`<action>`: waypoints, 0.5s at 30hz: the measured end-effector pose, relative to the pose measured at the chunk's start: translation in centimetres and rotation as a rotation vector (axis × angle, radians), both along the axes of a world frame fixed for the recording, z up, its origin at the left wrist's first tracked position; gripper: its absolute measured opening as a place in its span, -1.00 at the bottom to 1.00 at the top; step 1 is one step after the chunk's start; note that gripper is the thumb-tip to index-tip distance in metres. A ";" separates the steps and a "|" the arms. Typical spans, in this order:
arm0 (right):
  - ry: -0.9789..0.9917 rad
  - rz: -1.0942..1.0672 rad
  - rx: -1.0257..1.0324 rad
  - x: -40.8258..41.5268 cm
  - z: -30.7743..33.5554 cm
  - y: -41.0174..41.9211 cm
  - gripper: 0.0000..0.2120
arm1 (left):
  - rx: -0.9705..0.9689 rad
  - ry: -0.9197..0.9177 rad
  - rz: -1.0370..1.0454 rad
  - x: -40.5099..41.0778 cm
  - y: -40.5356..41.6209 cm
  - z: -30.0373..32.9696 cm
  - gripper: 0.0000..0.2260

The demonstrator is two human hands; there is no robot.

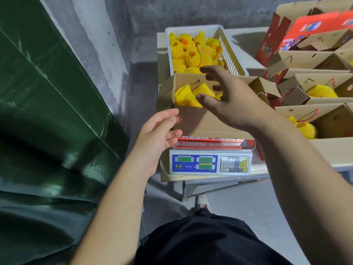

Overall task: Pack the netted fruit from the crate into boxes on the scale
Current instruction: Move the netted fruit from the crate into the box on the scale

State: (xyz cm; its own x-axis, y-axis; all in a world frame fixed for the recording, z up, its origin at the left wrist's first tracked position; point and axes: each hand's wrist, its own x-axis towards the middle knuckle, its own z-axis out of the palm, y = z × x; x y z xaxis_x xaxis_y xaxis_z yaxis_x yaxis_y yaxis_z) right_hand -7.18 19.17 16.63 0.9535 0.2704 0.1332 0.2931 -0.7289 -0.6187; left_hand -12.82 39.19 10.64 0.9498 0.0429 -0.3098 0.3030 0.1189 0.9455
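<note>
Brown cardboard box (pixel 208 119) sits on the grey digital scale (pixel 210 164), holding yellow foam-netted fruit (pixel 188 96). Right hand (pixel 231 98) hovers above, fingers spread, empty. Left hand (pixel 158 131), relaxed, touches the box's corner. White plastic crate (pixel 232 52) behind holds more.

A pale table (pixel 248 38) carries a white crate (pixel 232 52) of netted fruit at its far end and a scale (pixel 210 164) at the near edge. Open boxes (pixel 313 60) crowd its right side, some holding fruit.
</note>
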 end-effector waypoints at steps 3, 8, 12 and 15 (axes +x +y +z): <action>0.019 0.012 0.009 0.5 0.0 -0.1 -0.41 | 0.006 -0.004 0.002 0.5 -0.2 0.1 -0.81; 0.049 0.029 0.032 2.0 -0.1 -0.6 -0.43 | 0.028 -0.035 -0.030 2.0 -0.6 0.4 -0.80; 0.056 0.036 0.067 4.2 -0.3 -1.7 -0.44 | 0.023 -0.092 -0.057 4.2 -1.4 1.0 -0.79; 0.065 0.040 0.095 6.8 -0.4 -3.0 -0.49 | 0.023 -0.138 -0.067 6.8 -2.5 1.9 -0.74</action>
State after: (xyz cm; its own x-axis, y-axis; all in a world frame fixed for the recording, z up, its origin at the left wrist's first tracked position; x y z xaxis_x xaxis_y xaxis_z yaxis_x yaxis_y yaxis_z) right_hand -0.37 16.20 16.21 0.9498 0.2971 0.0984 0.2777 -0.6550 -0.7028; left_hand -6.05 36.66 12.49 0.9844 -0.0163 -0.1754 0.1761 0.0811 0.9810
